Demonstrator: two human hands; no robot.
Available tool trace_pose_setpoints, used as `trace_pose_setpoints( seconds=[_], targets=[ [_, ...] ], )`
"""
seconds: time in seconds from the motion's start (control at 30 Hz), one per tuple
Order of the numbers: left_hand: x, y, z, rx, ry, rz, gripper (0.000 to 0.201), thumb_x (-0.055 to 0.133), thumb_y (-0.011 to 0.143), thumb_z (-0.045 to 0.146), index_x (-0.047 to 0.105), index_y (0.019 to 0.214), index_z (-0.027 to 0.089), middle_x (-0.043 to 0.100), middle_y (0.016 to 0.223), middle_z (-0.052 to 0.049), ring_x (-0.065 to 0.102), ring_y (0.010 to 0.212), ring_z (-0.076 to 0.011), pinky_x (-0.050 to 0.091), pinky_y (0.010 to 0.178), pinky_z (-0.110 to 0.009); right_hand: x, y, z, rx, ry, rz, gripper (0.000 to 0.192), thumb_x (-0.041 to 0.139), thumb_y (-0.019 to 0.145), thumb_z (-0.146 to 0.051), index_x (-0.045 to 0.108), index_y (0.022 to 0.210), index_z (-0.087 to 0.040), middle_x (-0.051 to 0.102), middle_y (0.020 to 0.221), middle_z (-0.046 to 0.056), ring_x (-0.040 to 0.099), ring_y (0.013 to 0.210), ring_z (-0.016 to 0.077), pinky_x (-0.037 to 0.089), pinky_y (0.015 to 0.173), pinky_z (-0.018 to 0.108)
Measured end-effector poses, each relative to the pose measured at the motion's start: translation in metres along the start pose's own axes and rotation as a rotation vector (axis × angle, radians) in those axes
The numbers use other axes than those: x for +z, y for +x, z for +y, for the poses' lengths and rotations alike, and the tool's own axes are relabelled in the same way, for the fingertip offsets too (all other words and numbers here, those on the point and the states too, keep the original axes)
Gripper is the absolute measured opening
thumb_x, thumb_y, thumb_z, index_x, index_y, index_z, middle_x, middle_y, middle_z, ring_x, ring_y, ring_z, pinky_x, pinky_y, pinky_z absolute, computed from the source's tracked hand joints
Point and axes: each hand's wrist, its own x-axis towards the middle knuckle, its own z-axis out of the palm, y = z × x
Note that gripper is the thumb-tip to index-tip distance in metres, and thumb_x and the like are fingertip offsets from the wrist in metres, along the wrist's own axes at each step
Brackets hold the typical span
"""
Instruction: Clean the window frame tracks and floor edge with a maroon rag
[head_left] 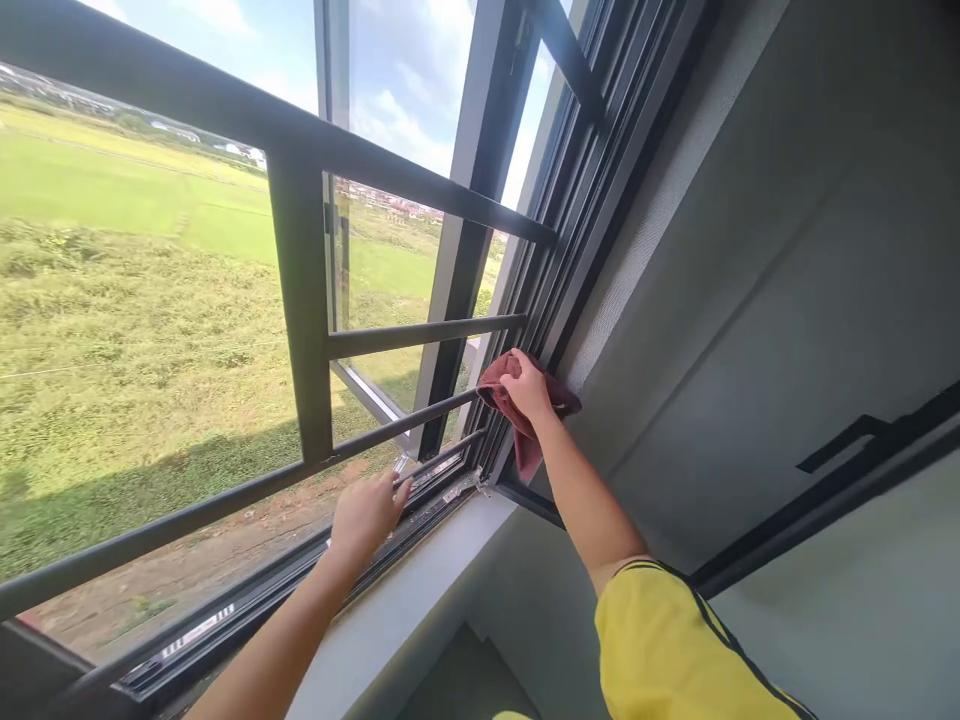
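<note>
My right hand is closed on a maroon cloth. It presses the cloth against the dark side frame of the window, near the ends of the lower bars, and part of the cloth hangs below the hand. Lower and to the left, my left hand is wrapped round the lowest dark bar of the window grille, just above the bottom track. Its fingertips are partly hidden behind the bar.
Beyond the grille, a glass window panel stands swung outward over grass. A white sill runs beneath the track. To the right is a grey panel with a black handle. Whitish debris lies in the track's corner.
</note>
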Motion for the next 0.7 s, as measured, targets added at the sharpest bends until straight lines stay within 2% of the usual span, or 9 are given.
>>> trace_pose_setpoints(
  seconds=[0.1,0.2,0.27,0.33,0.43,0.47,0.53,0.6,0.7],
  targets=[
    [0.02,-0.001,-0.03,-0.117,0.152,-0.017,0.059,0.021,0.092,0.053,0.065,0.092,0.013,0.068,0.088,-0.016,0.064,0.083,-0.0324,0.046,0.065,-0.038,0.021,-0.001,-0.001,-0.021,-0.426,-0.166,0.075,0.052,0.073,-0.019,0.029,0.144,-0.014,0.06,0.115,0.017,0.062,0.095,0.0282,0.046,0.086,0.041],
    [0.027,-0.001,-0.033,-0.122,0.185,-0.017,0.06,0.019,0.091,0.054,0.064,0.092,0.014,0.068,0.088,-0.015,0.065,0.083,-0.0309,0.045,0.063,-0.036,0.032,-0.003,0.004,-0.001,-0.519,-0.187,0.07,0.05,0.076,-0.02,0.029,0.143,-0.014,0.063,0.107,0.016,0.063,0.092,0.0286,0.048,0.083,0.04],
    [0.027,-0.002,-0.03,-0.096,0.185,-0.029,0.058,0.019,0.091,0.053,0.063,0.092,0.015,0.068,0.089,-0.015,0.065,0.083,-0.0298,0.045,0.062,-0.035,0.03,0.0,0.007,0.022,-0.445,-0.161,0.061,0.052,0.072,-0.02,0.042,0.133,-0.016,0.065,0.098,0.012,0.063,0.091,0.0265,0.048,0.083,0.038],
    [0.027,-0.003,-0.03,-0.044,0.213,0.013,0.056,0.021,0.092,0.051,0.063,0.093,0.014,0.067,0.09,-0.015,0.065,0.085,-0.0295,0.045,0.063,-0.035,0.023,0.003,0.01,0.014,-0.257,-0.15,0.049,0.052,0.069,-0.018,0.053,0.118,-0.018,0.065,0.097,0.007,0.062,0.091,0.022,0.048,0.084,0.033],
    [0.029,-0.006,-0.033,-0.003,0.209,0.052,0.055,0.022,0.092,0.049,0.062,0.096,0.012,0.067,0.091,-0.015,0.065,0.084,-0.0287,0.046,0.062,-0.035,0.011,0.001,0.007,0.008,0.057,-0.159,0.046,0.048,0.065,-0.016,0.055,0.111,-0.017,0.064,0.096,0.003,0.061,0.085,0.0167,0.049,0.082,0.028],
    [0.03,-0.006,-0.035,0.006,0.2,0.059,0.056,0.021,0.092,0.049,0.062,0.098,0.012,0.067,0.091,-0.015,0.065,0.083,-0.0286,0.046,0.061,-0.035,0.006,0.001,0.003,0.015,0.12,-0.091,0.049,0.047,0.066,-0.017,0.053,0.114,-0.016,0.064,0.097,0.004,0.061,0.085,0.0165,0.05,0.081,0.029],
    [0.032,-0.007,-0.038,0.034,0.196,0.086,0.057,0.021,0.092,0.049,0.061,0.103,0.01,0.067,0.092,-0.015,0.065,0.083,-0.029,0.047,0.061,-0.036,-0.004,0.008,-0.013,-0.034,0.173,0.162,0.054,0.045,0.07,-0.02,0.045,0.124,-0.013,0.061,0.108,0.008,0.059,0.093,0.0177,0.049,0.088,0.033],
    [0.034,-0.007,-0.04,0.062,0.21,0.116,0.058,0.021,0.092,0.046,0.061,0.109,0.009,0.067,0.093,-0.016,0.065,0.084,-0.0295,0.047,0.063,-0.037,-0.015,0.028,-0.035,-0.21,0.128,0.384,0.06,0.044,0.076,-0.024,0.034,0.134,-0.012,0.05,0.128,0.013,0.051,0.116,0.0204,0.041,0.101,0.037],
    [0.036,-0.007,-0.041,0.069,0.235,0.131,0.057,0.021,0.092,0.043,0.062,0.111,0.009,0.067,0.093,-0.016,0.065,0.084,-0.0297,0.048,0.065,-0.038,-0.018,0.075,-0.064,-0.471,-0.078,0.443,0.069,0.047,0.079,-0.028,0.024,0.142,-0.007,0.036,0.142,0.017,0.024,0.138,0.0255,0.024,0.114,0.045]
  ],
)
